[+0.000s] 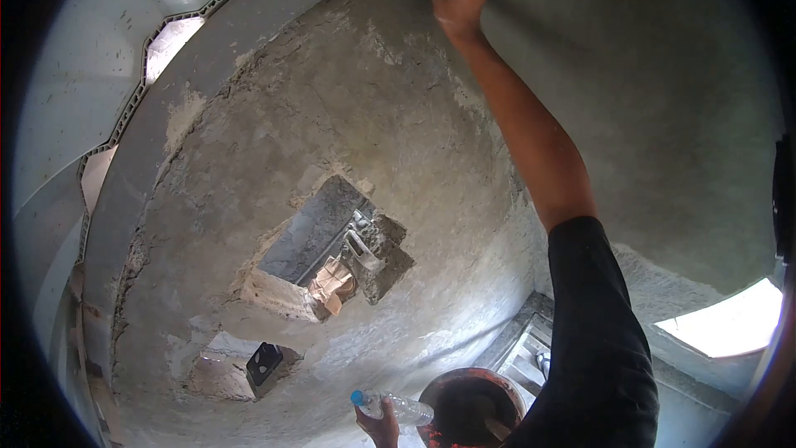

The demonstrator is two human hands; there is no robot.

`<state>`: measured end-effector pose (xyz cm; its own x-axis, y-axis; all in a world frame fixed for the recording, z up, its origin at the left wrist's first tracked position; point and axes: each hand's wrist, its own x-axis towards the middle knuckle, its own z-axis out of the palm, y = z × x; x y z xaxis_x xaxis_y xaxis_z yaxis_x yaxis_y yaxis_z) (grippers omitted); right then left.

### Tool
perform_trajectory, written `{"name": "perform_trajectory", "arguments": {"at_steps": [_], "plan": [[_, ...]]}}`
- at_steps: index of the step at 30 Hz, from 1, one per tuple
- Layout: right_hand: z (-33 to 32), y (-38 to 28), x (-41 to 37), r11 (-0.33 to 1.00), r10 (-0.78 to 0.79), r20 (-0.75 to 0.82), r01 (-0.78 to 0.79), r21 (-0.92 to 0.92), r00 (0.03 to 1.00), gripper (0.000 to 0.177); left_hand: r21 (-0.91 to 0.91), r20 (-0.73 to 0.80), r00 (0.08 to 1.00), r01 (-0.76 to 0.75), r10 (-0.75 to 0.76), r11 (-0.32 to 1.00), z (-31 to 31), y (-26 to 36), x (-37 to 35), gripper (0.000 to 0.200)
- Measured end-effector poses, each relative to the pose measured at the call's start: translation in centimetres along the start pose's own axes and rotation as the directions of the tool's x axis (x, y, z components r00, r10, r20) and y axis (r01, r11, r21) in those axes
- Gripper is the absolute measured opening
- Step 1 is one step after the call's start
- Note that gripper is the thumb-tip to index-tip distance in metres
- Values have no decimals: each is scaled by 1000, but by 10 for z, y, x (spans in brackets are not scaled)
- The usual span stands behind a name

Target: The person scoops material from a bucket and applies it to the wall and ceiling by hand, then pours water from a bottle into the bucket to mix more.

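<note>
Under a bowed grey wall (332, 116), we stretch our right arm (539, 141), its dark sleeve (601, 332) filling the lower right of the frame, toward the top edge. Our right hand (456, 2) meets the surface there, fingers bent inward; whether they close on anything, we cannot tell.

At the bottom centre, our left hand (380, 426) is wrapped around a clear plastic bottle (406, 410), tilted well off upright, its blue cap (357, 397) pointing left. The bottle's other end meets the near side of a round bucket (517, 392) in our view, where dark contents surround a stick-like handle (497, 427); whether the two touch, we cannot tell.

Left of centre, a recess (303, 232) in the wall holds crumpled brown paper (332, 282) just beside a pale, handle-shaped object (363, 250). In a smaller recess (217, 376) at lower left, a dark phone-like object (264, 362) stands tilted.
</note>
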<state>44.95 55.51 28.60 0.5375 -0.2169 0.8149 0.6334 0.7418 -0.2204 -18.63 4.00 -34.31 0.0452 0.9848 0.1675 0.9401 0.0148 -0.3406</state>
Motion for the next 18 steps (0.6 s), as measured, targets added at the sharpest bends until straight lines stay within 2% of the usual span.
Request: {"name": "perform_trajectory", "arguments": {"at_steps": [4, 6, 7, 10, 12, 13, 15, 16, 18], "plan": [[-7, 4, -2, 999, 39, -80, -36, 41, 996, 17, 29, 2, 1000, -19, 19, 999, 7, 0, -1, 62], [-10, 6, 2, 967, 145, -96, -162, -195, 985, 16, 19, 14, 1000, -14, 14, 1000, 8, 0, -3, 62], [-7, 8, 4, 968, 145, -94, -161, -194, 985, 16, 13, 18, 1000, -8, 8, 1000, 8, 2, -3, 62], [0, 9, 13, 972, 213, -13, -214, -93, 977, 12, -3, 26, 1000, 4, -4, 1000, 6, 1, -2, 62], [8, 6, 15, 923, 310, 139, -263, -282, 940, 15, -6, 29, 1000, 8, -8, 1000, 5, 0, -1, 62], [7, 6, 13, 922, 311, 138, -264, -283, 940, 15, -7, 29, 1000, 10, -10, 1000, 4, -1, -1, 62], [3, 2, 8, 988, 59, 53, -50, -148, 997, 16, -10, 25, 1000, 9, -9, 1000, 4, 0, 0, 62], [-1, -1, 6, 988, 57, 52, -49, -147, 997, 16, -12, 25, 1000, 9, -8, 1000, 4, 0, 0, 61], [-12, -7, 2, 999, -34, -62, 34, -8, 997, 17, -11, 19, 1000, 12, -11, 1000, 5, 2, 1, 61]]}}
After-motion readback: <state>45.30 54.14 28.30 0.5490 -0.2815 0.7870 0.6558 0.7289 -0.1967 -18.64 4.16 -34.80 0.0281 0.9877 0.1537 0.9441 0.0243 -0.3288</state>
